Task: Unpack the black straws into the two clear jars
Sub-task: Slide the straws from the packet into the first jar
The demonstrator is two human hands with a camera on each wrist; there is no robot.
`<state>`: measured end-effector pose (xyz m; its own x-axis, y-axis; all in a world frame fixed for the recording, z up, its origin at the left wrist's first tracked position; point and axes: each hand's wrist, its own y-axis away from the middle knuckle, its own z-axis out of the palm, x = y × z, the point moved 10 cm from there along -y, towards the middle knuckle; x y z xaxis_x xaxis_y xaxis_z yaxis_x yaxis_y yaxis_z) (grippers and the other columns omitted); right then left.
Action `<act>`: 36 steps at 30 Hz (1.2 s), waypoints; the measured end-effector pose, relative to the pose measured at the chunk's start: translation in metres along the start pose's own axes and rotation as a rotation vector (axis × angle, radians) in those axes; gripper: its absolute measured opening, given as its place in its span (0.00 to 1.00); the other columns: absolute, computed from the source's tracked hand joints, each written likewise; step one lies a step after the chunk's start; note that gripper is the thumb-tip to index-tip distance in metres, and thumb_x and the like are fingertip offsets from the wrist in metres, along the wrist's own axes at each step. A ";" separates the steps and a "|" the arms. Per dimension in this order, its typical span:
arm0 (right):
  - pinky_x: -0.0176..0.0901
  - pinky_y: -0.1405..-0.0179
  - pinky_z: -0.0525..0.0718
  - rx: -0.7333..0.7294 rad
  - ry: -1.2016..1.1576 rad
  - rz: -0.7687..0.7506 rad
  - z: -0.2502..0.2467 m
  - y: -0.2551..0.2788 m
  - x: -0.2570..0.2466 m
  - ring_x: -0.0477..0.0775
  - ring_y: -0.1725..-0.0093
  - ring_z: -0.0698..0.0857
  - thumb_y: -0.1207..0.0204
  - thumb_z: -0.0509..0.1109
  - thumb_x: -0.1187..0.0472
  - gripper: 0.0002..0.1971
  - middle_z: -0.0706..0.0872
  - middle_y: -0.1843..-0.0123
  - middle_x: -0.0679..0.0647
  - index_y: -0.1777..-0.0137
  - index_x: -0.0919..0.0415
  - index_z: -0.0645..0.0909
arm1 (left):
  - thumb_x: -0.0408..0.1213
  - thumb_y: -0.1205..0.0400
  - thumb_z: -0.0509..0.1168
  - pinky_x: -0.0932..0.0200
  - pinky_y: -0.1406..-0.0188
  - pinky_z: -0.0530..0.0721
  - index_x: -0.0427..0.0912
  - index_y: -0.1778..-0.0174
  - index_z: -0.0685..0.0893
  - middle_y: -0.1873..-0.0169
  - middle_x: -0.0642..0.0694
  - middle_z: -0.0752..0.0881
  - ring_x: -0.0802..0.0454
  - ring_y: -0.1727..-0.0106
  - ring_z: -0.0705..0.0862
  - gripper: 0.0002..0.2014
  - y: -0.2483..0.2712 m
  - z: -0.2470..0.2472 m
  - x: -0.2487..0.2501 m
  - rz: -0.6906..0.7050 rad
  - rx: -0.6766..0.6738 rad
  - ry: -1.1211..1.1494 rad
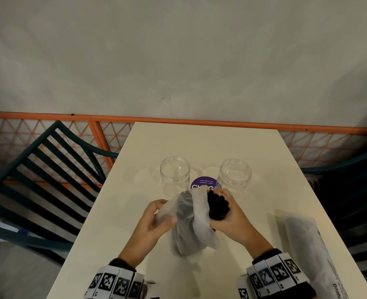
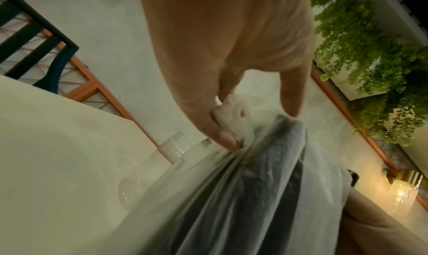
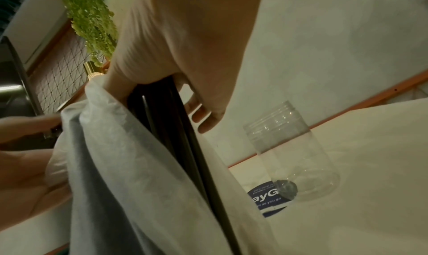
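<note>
Two clear jars stand open on the cream table, the left jar and the right jar, both with nothing inside. In front of them a translucent white plastic bag stands upright with black straws inside. My left hand pinches the bag's top edge between thumb and fingers. My right hand grips a bundle of black straws that sticks out of the bag's mouth; the straws run down into the bag. The right jar shows beyond my fingers.
A round purple sticker lies on the table between the jars. A second plastic packet lies flat near the table's right edge. Dark slatted chairs stand at the left and right. An orange lattice railing runs behind.
</note>
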<state>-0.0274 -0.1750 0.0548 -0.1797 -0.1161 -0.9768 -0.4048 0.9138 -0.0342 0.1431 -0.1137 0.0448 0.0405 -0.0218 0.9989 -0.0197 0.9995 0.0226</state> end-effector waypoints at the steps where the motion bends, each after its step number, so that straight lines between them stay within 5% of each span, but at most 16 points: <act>1: 0.36 0.39 0.80 -0.009 0.026 -0.003 -0.001 0.000 -0.001 0.47 0.35 0.77 0.47 0.78 0.57 0.31 0.74 0.36 0.50 0.43 0.36 0.74 | 0.49 0.37 0.73 0.69 0.60 0.80 0.38 0.54 0.76 0.61 0.55 0.85 0.58 0.60 0.83 0.23 -0.001 -0.002 0.001 -0.005 0.004 -0.029; 4: 0.35 0.34 0.76 -0.096 0.027 0.025 0.009 0.000 0.003 0.48 0.28 0.71 0.41 0.80 0.55 0.31 0.70 0.30 0.42 0.41 0.29 0.73 | 0.52 0.38 0.73 0.66 0.70 0.72 0.40 0.66 0.74 0.74 0.53 0.76 0.55 0.70 0.72 0.20 -0.006 -0.020 0.002 0.027 0.116 -0.124; 6: 0.26 0.45 0.79 -0.130 -0.091 0.089 0.015 0.003 0.008 0.46 0.30 0.76 0.38 0.80 0.54 0.28 0.78 0.34 0.45 0.40 0.37 0.72 | 0.51 0.34 0.72 0.61 0.65 0.76 0.42 0.71 0.73 0.75 0.50 0.73 0.52 0.69 0.71 0.17 -0.007 -0.024 -0.001 0.028 0.145 -0.102; 8: 0.21 0.50 0.78 -0.168 -0.159 0.114 0.022 0.006 0.010 0.35 0.35 0.79 0.47 0.82 0.46 0.37 0.80 0.40 0.41 0.38 0.42 0.68 | 0.39 0.26 0.71 0.58 0.60 0.83 0.41 0.71 0.71 0.76 0.50 0.74 0.52 0.68 0.74 0.15 -0.004 -0.025 -0.009 0.011 0.174 0.012; 10: 0.17 0.47 0.75 -0.229 -0.108 0.105 0.033 0.007 0.013 0.22 0.39 0.76 0.54 0.86 0.48 0.55 0.74 0.37 0.37 0.29 0.48 0.56 | 0.29 0.21 0.64 0.60 0.60 0.84 0.39 0.68 0.69 0.74 0.46 0.76 0.50 0.66 0.76 0.12 -0.002 -0.025 -0.017 -0.007 0.187 0.082; 12: 0.15 0.41 0.70 -0.256 -0.010 0.084 0.042 0.007 0.020 0.20 0.35 0.71 0.52 0.87 0.54 0.64 0.69 0.33 0.35 0.23 0.54 0.46 | 0.26 0.20 0.60 0.59 0.56 0.85 0.41 0.57 0.71 0.67 0.40 0.79 0.47 0.62 0.80 0.06 -0.001 -0.023 -0.023 -0.027 0.159 0.128; 13: 0.16 0.39 0.69 -0.261 0.028 0.071 0.046 0.006 0.023 0.23 0.33 0.70 0.51 0.88 0.55 0.65 0.69 0.31 0.34 0.21 0.56 0.45 | 0.25 0.19 0.59 0.58 0.53 0.86 0.45 0.48 0.72 0.63 0.38 0.81 0.46 0.59 0.82 0.10 -0.001 -0.023 -0.024 -0.029 0.147 0.143; 16: 0.18 0.38 0.70 -0.264 0.078 0.077 0.050 0.006 0.032 0.28 0.31 0.71 0.50 0.88 0.55 0.60 0.73 0.31 0.36 0.21 0.56 0.53 | 0.23 0.20 0.58 0.60 0.50 0.85 0.47 0.37 0.75 0.54 0.42 0.86 0.49 0.50 0.85 0.19 -0.004 -0.019 -0.025 -0.047 0.090 0.128; 20: 0.16 0.40 0.70 -0.276 0.116 0.094 0.052 0.006 0.037 0.28 0.33 0.73 0.47 0.86 0.52 0.51 0.76 0.32 0.40 0.24 0.55 0.63 | 0.31 0.32 0.57 0.63 0.58 0.81 0.34 0.55 0.83 0.62 0.44 0.87 0.46 0.56 0.81 0.14 -0.005 -0.018 -0.028 -0.106 0.089 0.137; 24: 0.17 0.38 0.70 -0.281 0.135 0.094 0.050 0.007 0.042 0.30 0.31 0.72 0.45 0.86 0.54 0.49 0.75 0.30 0.40 0.25 0.52 0.63 | 0.32 0.18 0.60 0.72 0.58 0.77 0.37 0.55 0.80 0.59 0.47 0.83 0.60 0.58 0.80 0.04 -0.010 -0.016 -0.017 -0.053 0.037 -0.096; 30: 0.13 0.39 0.67 -0.327 0.211 0.115 0.058 0.011 0.063 0.28 0.31 0.67 0.49 0.86 0.48 0.54 0.69 0.28 0.43 0.24 0.49 0.59 | 0.37 0.25 0.56 0.64 0.68 0.66 0.41 0.68 0.66 0.75 0.57 0.69 0.57 0.70 0.65 0.08 -0.006 -0.024 -0.029 -0.051 0.147 -0.156; 33: 0.07 0.48 0.65 -0.341 0.237 0.168 0.060 0.013 0.074 0.30 0.35 0.68 0.48 0.87 0.52 0.53 0.66 0.33 0.37 0.26 0.49 0.58 | 0.27 0.21 0.52 0.68 0.71 0.67 0.41 0.65 0.64 0.70 0.51 0.65 0.59 0.71 0.64 0.08 -0.002 -0.026 -0.036 -0.070 0.180 -0.126; 36: 0.19 0.40 0.70 -0.354 0.269 0.155 0.060 0.011 0.074 0.40 0.32 0.69 0.46 0.85 0.48 0.49 0.66 0.32 0.40 0.27 0.44 0.60 | 0.31 0.24 0.52 0.74 0.66 0.72 0.44 0.57 0.67 0.63 0.47 0.71 0.59 0.64 0.71 0.04 -0.005 -0.021 -0.027 -0.076 0.086 -0.169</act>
<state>0.0089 -0.1500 -0.0302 -0.4690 -0.1284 -0.8738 -0.6274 0.7448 0.2273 0.1633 -0.1175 0.0168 -0.1230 -0.1074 0.9866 -0.1090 0.9896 0.0942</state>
